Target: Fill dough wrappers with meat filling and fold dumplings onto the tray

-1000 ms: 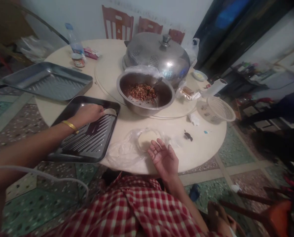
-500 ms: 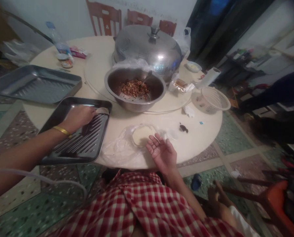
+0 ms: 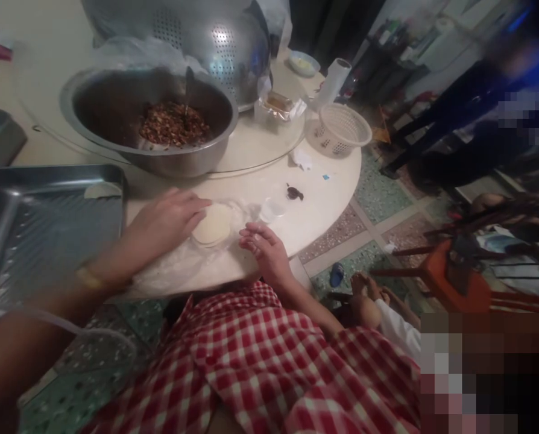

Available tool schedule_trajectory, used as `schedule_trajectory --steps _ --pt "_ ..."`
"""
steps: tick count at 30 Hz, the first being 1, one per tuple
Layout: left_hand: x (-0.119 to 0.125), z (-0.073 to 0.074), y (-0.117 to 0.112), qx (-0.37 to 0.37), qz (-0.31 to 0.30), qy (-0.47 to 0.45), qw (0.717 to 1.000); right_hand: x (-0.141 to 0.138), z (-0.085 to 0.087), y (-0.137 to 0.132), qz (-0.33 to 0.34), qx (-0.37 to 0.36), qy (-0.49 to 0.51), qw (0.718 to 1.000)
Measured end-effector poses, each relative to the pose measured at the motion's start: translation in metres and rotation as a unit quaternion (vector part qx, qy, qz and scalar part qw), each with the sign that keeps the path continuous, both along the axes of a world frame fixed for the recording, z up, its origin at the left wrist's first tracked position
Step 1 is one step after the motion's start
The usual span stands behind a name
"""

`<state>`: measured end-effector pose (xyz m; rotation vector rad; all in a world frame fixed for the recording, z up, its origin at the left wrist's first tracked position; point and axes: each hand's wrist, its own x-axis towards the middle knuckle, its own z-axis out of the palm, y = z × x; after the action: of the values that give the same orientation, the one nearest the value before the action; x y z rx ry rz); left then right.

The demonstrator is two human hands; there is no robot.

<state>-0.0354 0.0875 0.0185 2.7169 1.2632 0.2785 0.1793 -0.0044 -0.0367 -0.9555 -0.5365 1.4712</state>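
Note:
My left hand (image 3: 172, 214) reaches over the table with its fingers stretched out and no object in it. Its fingertips are at the left edge of a stack of round pale dough wrappers (image 3: 213, 225), which lies on a clear plastic bag (image 3: 167, 265). On the other side of the wrappers, my right hand (image 3: 267, 250) is held palm up, empty, fingers loosely bent. A folded half-moon dumpling (image 3: 102, 191) lies in the far right corner of the dark baking tray (image 3: 123, 199). Behind the wrappers stands a steel bowl (image 3: 192, 160) of chopped brown filling (image 3: 172, 125) with a spoon (image 3: 187, 90).
A large perforated steel lid (image 3: 242, 42) stands behind the bowl. Toward the right are a foil packet (image 3: 278, 103), a plastic basket (image 3: 342, 129), a plastic roll (image 3: 335, 81), and a small clear cup (image 3: 272, 208). Another person's legs (image 3: 364, 301) show beside a chair (image 3: 450, 277).
My left hand has left the dumpling in the tray and moved right to the wrappers. My right hand stays near them, its fingers slightly more bent. The view has swung right.

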Motion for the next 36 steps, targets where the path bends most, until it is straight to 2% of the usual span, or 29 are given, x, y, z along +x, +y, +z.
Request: schedule_trajectory --steps 3,6,14,20,23,25,28,30,33,35,36 --pt "0.018 -0.014 0.021 -0.004 -0.022 0.023 0.999 0.004 -0.003 -0.002 0.014 -0.003 -0.011 1.000" --pt "0.017 -0.017 0.032 -0.001 -0.018 0.041 0.999 0.012 -0.006 -0.005 0.021 0.000 -0.019 1.000" --pt "0.016 -0.013 0.025 0.019 0.002 0.074 0.997 0.022 -0.012 -0.004 0.021 0.008 -0.023 0.999" --pt "0.022 -0.009 0.024 0.022 0.010 0.074 0.997 0.022 -0.010 0.000 0.029 0.055 -0.105 0.993" --pt "0.021 -0.005 0.020 0.018 0.017 0.060 0.998 0.017 -0.007 0.013 0.004 0.149 -0.224 0.963" --pt "0.017 -0.001 0.014 0.013 0.024 0.040 0.999 0.011 -0.002 0.028 -0.006 0.231 -0.325 0.917" --pt "0.010 0.007 -0.002 0.005 0.047 0.004 0.999 -0.003 0.005 0.048 0.051 0.315 -0.427 0.846" --pt "0.006 0.013 -0.015 -0.002 0.072 -0.020 0.997 -0.014 0.010 0.056 0.110 0.330 -0.454 0.820" --pt "0.001 0.021 -0.034 -0.020 0.101 -0.058 0.993 -0.022 0.020 0.059 0.161 0.325 -0.443 0.820" --pt "-0.001 0.023 -0.043 -0.055 0.143 -0.128 0.980 -0.020 0.031 0.059 0.183 0.309 -0.399 0.844" --pt "-0.001 0.023 -0.045 -0.081 0.174 -0.190 0.963 -0.017 0.039 0.060 0.199 0.296 -0.370 0.858"
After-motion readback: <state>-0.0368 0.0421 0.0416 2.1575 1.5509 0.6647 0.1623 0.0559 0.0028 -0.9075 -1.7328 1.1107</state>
